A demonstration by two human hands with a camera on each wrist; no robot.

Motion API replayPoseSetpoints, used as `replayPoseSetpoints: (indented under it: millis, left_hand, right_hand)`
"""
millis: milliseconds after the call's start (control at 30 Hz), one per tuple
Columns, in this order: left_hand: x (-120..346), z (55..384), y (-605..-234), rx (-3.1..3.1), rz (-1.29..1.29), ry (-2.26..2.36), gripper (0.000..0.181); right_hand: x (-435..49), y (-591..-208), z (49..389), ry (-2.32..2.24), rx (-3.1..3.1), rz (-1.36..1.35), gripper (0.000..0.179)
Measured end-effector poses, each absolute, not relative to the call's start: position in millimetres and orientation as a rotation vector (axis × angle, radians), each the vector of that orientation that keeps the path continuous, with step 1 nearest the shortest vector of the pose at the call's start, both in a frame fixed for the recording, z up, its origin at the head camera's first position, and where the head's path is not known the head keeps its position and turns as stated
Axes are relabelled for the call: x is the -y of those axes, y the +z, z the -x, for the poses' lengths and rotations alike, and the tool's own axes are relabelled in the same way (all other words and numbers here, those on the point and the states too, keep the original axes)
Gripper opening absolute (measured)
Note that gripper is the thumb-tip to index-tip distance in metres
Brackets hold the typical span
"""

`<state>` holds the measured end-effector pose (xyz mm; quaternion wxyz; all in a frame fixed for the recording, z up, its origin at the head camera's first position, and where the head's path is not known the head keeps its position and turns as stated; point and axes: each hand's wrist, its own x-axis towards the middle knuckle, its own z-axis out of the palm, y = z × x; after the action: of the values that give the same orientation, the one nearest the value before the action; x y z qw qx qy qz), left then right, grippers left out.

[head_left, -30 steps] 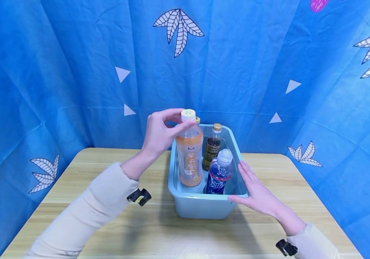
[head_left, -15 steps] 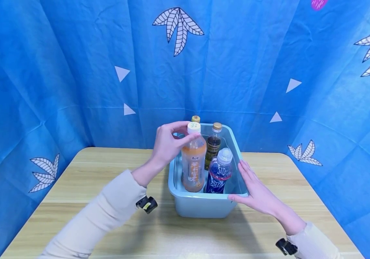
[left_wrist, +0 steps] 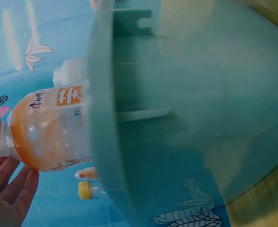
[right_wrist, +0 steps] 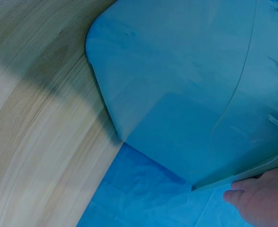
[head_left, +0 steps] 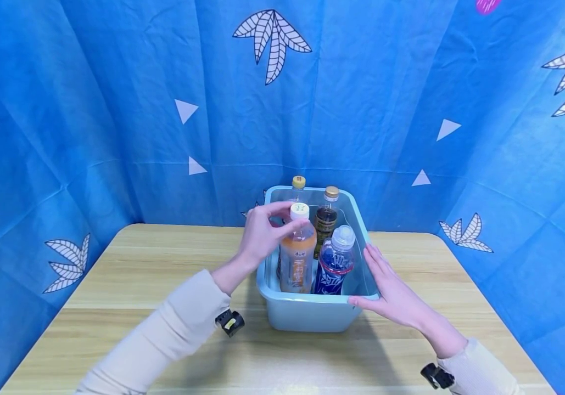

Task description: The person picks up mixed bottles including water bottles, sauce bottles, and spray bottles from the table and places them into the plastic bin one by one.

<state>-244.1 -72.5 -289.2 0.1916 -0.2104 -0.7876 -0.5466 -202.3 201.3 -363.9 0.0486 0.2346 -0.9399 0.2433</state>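
Note:
My left hand [head_left: 267, 230] pinches an orange-labelled drink bottle [head_left: 298, 260] by its neck, just under the white cap. The bottle stands upright inside a light blue plastic tub [head_left: 307, 318], at its front left. In the left wrist view, thumb and fingers are at the neck of the same bottle [left_wrist: 49, 127], and the tub wall hides its lower part. My right hand [head_left: 391, 293] rests against the tub's front right corner, fingers straight along the right side and thumb at the front rim. The right wrist view shows part of this hand [right_wrist: 266, 196] at the rim.
Beside the orange-labelled bottle stands a dark blue bottle [head_left: 333, 271] with a clear lid. Behind are a dark bottle [head_left: 325, 222] with a gold cap and a yellow-capped bottle [head_left: 298, 182]. The wooden table [head_left: 163, 307] meets a blue patterned curtain [head_left: 376, 99] at the back.
My left hand has lowered the orange-labelled bottle into the tub, moving slightly right and toward the front. The yellow cap behind shows more fully. The right hand keeps its place.

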Motion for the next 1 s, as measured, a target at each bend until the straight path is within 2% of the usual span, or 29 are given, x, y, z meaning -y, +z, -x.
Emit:
replayPoseSetpoints:
  millis: [1000]
  left_hand:
    - [67, 245, -337, 2.248, 0.504, -1.623, 0.037]
  right_hand:
    - [-200, -365, 199, 0.747, 2.87, -0.686, 0.098]
